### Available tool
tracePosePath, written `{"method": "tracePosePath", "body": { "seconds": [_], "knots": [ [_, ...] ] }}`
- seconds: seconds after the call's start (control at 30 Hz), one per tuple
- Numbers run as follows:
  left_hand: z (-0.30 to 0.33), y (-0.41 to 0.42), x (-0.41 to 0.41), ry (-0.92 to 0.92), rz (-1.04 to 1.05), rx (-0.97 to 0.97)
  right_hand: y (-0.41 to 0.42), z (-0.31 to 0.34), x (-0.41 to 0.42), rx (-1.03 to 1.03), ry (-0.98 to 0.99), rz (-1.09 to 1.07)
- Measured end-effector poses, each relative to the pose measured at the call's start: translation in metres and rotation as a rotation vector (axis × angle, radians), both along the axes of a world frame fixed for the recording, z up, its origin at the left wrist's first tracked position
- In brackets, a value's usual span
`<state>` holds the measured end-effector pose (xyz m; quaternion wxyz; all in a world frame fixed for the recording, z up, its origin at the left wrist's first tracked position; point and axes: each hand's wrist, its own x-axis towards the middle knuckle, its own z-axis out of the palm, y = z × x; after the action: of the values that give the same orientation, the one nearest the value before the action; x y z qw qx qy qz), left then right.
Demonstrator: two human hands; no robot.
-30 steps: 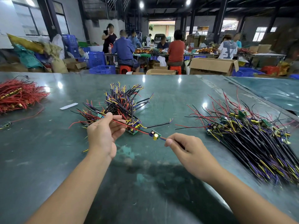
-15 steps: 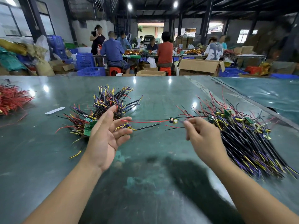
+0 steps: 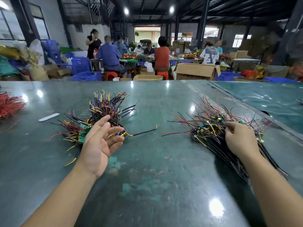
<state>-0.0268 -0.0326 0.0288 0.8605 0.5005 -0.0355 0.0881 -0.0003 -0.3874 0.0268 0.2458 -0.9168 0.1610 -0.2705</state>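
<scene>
Two heaps of small circuit boards with black, red, yellow and purple wires lie on the green table (image 3: 155, 185). My left hand (image 3: 100, 141) hovers in front of the left heap (image 3: 101, 115), palm turned up, fingers spread and holding nothing. My right hand (image 3: 239, 138) rests on top of the right heap (image 3: 211, 130), seen from the back. Its fingers curl down onto the wires of a board at the heap's top. What the fingertips hold is hidden under the hand. Red and black wire ends (image 3: 177, 133) stick out leftward from that heap.
A bundle of red wires (image 3: 9, 104) lies at the table's left edge, with a white strip (image 3: 48, 117) nearby. A second green table (image 3: 265, 99) adjoins on the right. Behind are cardboard boxes (image 3: 195, 71), blue crates (image 3: 86, 76) and several seated people.
My right hand has carried the wired board from the middle of the table to the right heap. My left hand has let go of its wires and opened palm up.
</scene>
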Motion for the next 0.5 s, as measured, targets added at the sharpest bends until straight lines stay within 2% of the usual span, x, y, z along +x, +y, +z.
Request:
{"method": "tracePosePath", "body": {
  "seconds": [0.1,0.17,0.27,0.33,0.4,0.5],
  "knots": [
    [-0.002,0.003,0.003,-0.007,0.044,0.008,0.004,-0.002,-0.003,-0.131,0.040,-0.067],
    [-0.006,0.005,0.007,-0.028,0.149,0.089,0.008,-0.002,-0.004,-0.226,0.018,-0.123],
    [-0.015,0.009,0.017,-0.073,0.444,0.479,0.026,0.000,-0.006,-0.298,-0.142,-0.063],
    [-0.021,0.013,0.020,-0.084,0.546,0.743,0.040,0.000,-0.007,-0.345,-0.175,-0.039],
    [-0.025,0.015,0.022,-0.056,0.632,0.955,0.043,0.001,-0.009,-0.367,-0.043,-0.098],
    [-0.029,0.021,0.027,-0.046,0.716,1.237,0.037,0.001,-0.012,-0.344,0.261,-0.102]
  ]
}}
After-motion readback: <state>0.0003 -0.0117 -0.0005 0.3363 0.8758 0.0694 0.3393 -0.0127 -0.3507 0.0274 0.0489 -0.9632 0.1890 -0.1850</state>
